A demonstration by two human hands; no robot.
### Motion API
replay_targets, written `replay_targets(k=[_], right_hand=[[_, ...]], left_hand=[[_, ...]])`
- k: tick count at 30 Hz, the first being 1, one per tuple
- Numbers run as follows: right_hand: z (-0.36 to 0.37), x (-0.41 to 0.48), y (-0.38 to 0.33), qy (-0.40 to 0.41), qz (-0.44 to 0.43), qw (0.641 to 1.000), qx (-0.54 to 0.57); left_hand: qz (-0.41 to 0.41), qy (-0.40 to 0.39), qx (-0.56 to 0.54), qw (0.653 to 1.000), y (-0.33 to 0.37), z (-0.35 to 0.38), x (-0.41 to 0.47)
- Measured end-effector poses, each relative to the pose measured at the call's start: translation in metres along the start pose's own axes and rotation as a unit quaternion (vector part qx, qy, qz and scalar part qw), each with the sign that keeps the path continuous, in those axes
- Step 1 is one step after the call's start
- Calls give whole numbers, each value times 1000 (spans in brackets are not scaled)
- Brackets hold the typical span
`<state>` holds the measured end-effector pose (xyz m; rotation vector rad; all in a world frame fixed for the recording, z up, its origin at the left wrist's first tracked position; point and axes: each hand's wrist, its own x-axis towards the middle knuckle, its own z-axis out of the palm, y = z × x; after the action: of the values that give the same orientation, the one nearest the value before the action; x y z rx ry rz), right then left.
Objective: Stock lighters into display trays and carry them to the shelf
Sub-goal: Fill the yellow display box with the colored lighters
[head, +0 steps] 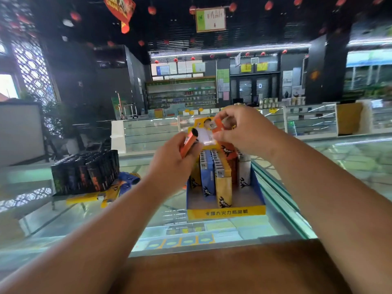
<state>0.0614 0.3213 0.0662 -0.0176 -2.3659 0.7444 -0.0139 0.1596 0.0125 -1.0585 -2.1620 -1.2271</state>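
A blue and yellow display tray stands on the glass counter and holds several upright lighters in blue, yellow, orange and white. My left hand grips an orange lighter above the tray's back. My right hand holds another orange lighter close to it, with clear wrapping between the two hands. Both hands hover over the tray's rear rows and hide part of its backboard.
A second tray full of black lighters sits to the left on the counter. Loose yellow and blue packaging lies beside it. A wooden ledge runs along the near edge. Glass showcases and shelves stand behind.
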Motion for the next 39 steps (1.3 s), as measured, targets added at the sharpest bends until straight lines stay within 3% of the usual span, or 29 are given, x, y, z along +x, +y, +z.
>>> replay_targets(k=[7,15,39], right_hand=[[-11,-1,10,-31,-40,995,-83],[6,-13,37,-16,-51,998,-38],[9,-18,47,-75,-73,987,-119]], left_hand=[[31,-13,18,999,-6,6,0],[27,-19,30,999,-11,8,-1],[8,-40,22,999,-11,7,-2]])
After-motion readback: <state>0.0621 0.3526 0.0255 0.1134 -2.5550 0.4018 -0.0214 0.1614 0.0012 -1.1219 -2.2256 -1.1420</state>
